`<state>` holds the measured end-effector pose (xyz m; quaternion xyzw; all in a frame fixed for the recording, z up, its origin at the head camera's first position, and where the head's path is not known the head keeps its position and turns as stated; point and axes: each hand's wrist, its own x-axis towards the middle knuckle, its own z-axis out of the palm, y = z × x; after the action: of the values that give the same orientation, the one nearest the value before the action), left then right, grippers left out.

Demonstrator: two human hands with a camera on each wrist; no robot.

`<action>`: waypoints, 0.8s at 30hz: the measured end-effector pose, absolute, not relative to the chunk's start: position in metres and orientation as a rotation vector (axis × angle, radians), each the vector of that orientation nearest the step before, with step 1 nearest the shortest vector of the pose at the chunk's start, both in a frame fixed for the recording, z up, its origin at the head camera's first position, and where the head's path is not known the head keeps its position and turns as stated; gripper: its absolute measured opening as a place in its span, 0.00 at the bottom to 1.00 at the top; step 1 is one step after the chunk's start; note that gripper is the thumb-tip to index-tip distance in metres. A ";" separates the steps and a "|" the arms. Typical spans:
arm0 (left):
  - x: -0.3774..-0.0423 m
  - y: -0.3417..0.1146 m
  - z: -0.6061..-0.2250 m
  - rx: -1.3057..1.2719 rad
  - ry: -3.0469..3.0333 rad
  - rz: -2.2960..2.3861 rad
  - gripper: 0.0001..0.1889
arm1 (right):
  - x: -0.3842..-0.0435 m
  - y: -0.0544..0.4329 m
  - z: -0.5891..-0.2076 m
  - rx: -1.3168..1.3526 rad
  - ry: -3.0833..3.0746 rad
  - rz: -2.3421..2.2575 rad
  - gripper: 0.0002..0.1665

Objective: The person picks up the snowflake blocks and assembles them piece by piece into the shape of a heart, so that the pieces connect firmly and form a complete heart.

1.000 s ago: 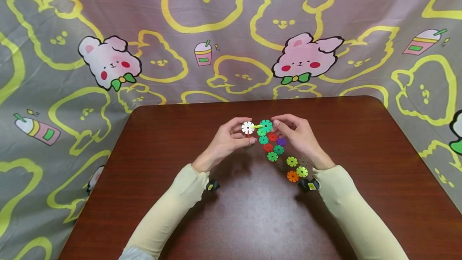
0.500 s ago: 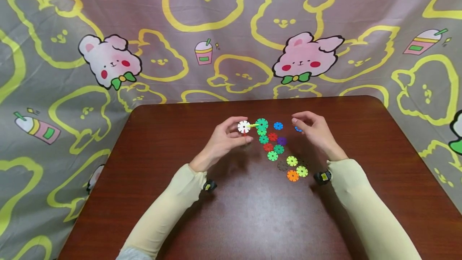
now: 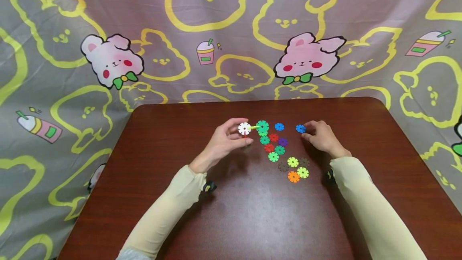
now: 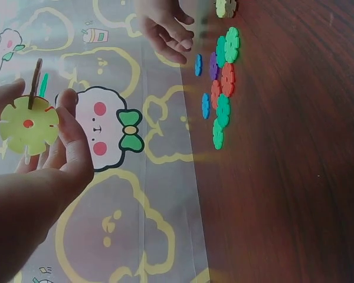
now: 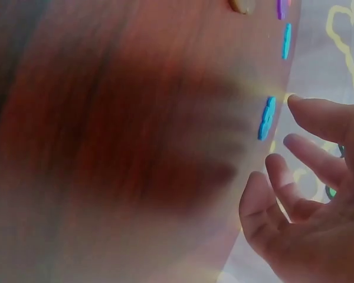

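Note:
In the head view my left hand [image 3: 228, 137] holds up a small assembly of notched plastic discs between thumb and fingers. A white disc [image 3: 244, 128], a yellow one seen edge-on and a larger-looking green disc [image 3: 262, 126] belong to it, with a bit of red below the white. From the left wrist, a yellow disc [image 4: 29, 125] faces the camera with a dark brown disc [image 4: 35, 84] slotted in edge-on. My right hand [image 3: 323, 137] is low beside a blue disc [image 3: 300, 128]; the right wrist view shows loosely bent fingers and a gap to that blue disc [image 5: 266, 118].
Another blue disc [image 3: 279, 126] lies to the left of the first. Loose red, purple and green discs [image 3: 279, 150] lie in a cluster below the assembly. Nearer are yellow, brown and orange discs [image 3: 294, 177]. A patterned curtain [image 3: 238, 43] hangs behind the brown table [image 3: 173, 131].
My right hand has left the assembly, moved right and come down by the right blue disc. Both blue discs now show fully. The left hand has shifted slightly left, still holding the assembly.

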<state>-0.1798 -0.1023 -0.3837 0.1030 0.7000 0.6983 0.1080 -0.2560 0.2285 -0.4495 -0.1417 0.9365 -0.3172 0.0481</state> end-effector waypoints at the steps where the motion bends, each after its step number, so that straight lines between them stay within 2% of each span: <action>1: -0.180 -0.102 -0.384 0.304 2.058 2.056 0.31 | -0.257 0.228 -0.450 -0.426 2.850 -0.955 0.25; 10: -0.179 -0.103 -0.384 0.328 2.053 2.049 0.30 | -0.260 0.217 -0.452 -0.417 2.810 -0.696 0.32; 16: -0.179 -0.102 -0.385 0.334 2.062 2.047 0.30 | -0.259 0.213 -0.451 -0.379 2.798 -0.642 0.30; 24: -0.179 -0.102 -0.385 0.333 2.070 2.033 0.30 | -0.257 0.213 -0.449 -0.389 2.836 -0.672 0.24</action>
<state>-0.1790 -0.1025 -0.3849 0.1132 0.7045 0.6919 0.1100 -0.2569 0.2133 -0.4494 -0.1316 0.9596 -0.2273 0.1005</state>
